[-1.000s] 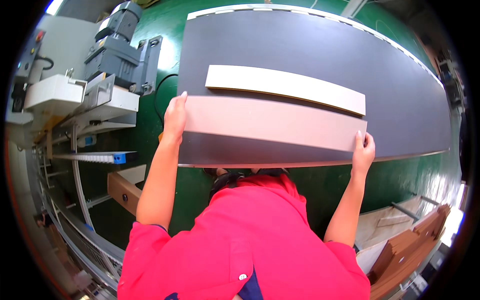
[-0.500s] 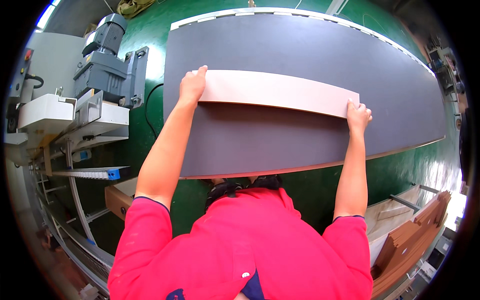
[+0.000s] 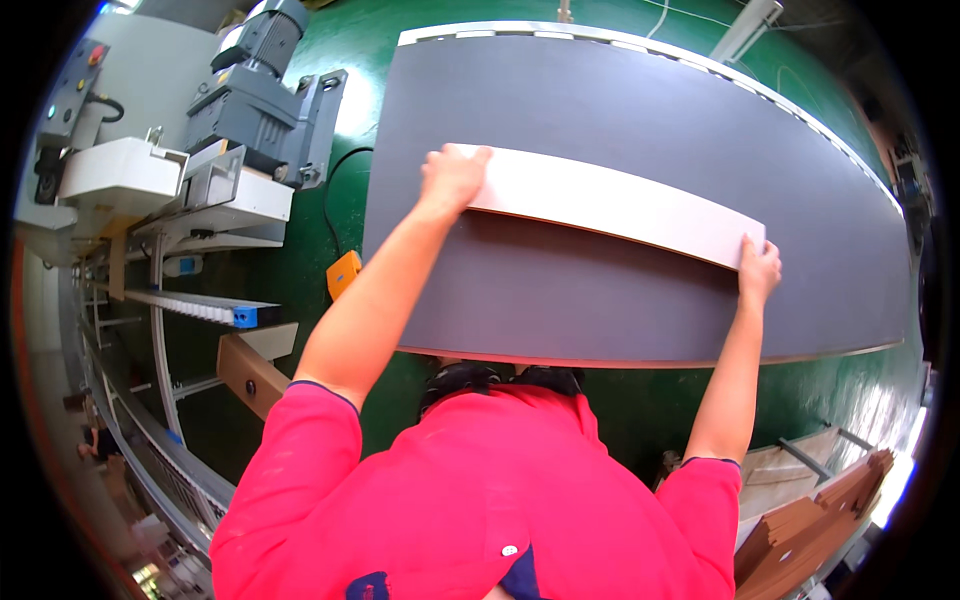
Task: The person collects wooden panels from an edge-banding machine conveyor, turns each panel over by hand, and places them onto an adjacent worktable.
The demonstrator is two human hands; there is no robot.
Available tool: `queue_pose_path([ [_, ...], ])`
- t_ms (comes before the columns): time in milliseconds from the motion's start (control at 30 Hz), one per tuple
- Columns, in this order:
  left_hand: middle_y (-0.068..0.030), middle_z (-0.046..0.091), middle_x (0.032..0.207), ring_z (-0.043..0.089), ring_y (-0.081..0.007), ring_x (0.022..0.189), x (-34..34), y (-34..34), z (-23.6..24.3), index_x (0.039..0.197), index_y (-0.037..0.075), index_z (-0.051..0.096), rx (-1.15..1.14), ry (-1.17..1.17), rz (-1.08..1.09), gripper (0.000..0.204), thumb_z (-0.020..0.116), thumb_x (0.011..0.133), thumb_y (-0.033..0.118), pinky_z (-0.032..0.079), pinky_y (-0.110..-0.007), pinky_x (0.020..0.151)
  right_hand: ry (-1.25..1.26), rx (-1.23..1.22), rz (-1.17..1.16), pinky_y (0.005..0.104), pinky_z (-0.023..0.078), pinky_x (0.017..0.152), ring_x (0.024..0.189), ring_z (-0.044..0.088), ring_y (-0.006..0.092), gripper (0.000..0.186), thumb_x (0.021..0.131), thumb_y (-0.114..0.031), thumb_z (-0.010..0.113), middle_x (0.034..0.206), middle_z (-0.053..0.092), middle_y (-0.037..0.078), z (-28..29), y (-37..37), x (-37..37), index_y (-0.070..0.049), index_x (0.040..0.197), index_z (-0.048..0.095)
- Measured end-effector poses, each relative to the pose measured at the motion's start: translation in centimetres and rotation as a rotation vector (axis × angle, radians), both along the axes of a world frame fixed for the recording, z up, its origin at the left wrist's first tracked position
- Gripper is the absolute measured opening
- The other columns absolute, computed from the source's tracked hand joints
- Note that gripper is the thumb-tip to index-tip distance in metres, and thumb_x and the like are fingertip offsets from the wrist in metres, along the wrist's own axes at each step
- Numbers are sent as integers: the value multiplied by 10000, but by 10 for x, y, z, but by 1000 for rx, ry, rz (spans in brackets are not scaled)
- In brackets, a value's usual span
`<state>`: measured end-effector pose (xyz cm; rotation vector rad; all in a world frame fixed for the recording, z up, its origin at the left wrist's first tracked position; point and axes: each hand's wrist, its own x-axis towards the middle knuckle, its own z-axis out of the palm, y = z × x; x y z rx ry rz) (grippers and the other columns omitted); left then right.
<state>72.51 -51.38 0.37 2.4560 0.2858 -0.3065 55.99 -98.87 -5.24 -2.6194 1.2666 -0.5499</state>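
Observation:
A long, narrow pale board (image 3: 620, 205) is held across the middle of a dark grey table-like surface (image 3: 560, 300). My left hand (image 3: 455, 178) is closed around its left end, thumb on the upper face. At the right end, my right hand (image 3: 759, 268) grips the corner and edge with the thumb on top. A shadow falls on the dark surface along the board's near edge. The fingers under the board are hidden, and I cannot tell whether the board touches the surface.
A grey motor unit (image 3: 250, 110) and white machine parts (image 3: 125, 180) stand at the left. An orange box (image 3: 343, 274) lies on the green floor near the surface's left edge. Brown panels (image 3: 815, 525) are stacked at the lower right, and a roller rail (image 3: 190, 305) runs at left.
The view has shifted, so the surface and machines appear further right. Over the surface, the board sits slightly further right, with both hands still gripping its ends.

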Motion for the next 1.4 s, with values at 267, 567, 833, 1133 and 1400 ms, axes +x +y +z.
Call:
queue_pose_path([
  [267, -397, 409, 1327, 400, -530, 1257, -48, -117, -43, 1317, -106, 394, -378, 58, -174, 797, 569, 866, 527, 366, -542, 1052, -258, -329, 453, 406, 482, 915, 1024, 632, 343, 492, 868, -412, 675, 1191, 650, 159, -28, 14, -17, -30, 1176, 647],
  [567, -93, 567, 1027, 562, -199, 900, -130, 45, -1, 1286, -3, 443, -1039, 4, -63, 481, 586, 898, 244, 479, -326, 807, -24, -849, 372, 533, 432, 780, 941, 559, 377, 375, 894, -387, 535, 1072, 606, 156, -92, -62, 2, -94, 1103, 640],
  [833, -43, 603, 924, 583, -115, 838, -321, 224, -77, 1043, 28, 586, -865, -348, 866, 210, 578, 925, 201, 506, -268, 737, -270, -694, 533, 496, 449, 797, 938, 574, 355, 458, 905, -438, 553, 1039, 600, 178, -70, 43, 151, -23, 1093, 599],
  [1133, -78, 680, 840, 640, -194, 710, -477, 196, -183, 986, 59, 634, -630, -13, 1249, 322, 606, 847, 348, 498, -356, 654, -331, 286, 1363, 567, 447, 897, 1084, 562, 365, 501, 886, -489, 634, 1152, 630, 94, 2, 412, 239, -84, 1180, 620],
  [1400, -279, 670, 930, 662, -396, 878, -591, 177, -216, 932, -63, 681, -398, 502, 1108, 455, 542, 804, 351, 508, -476, 784, -122, 1144, 1683, 335, 390, 993, 1134, 507, 221, 384, 936, -132, 586, 1259, 528, 135, 68, 618, 123, -28, 1294, 493],
])
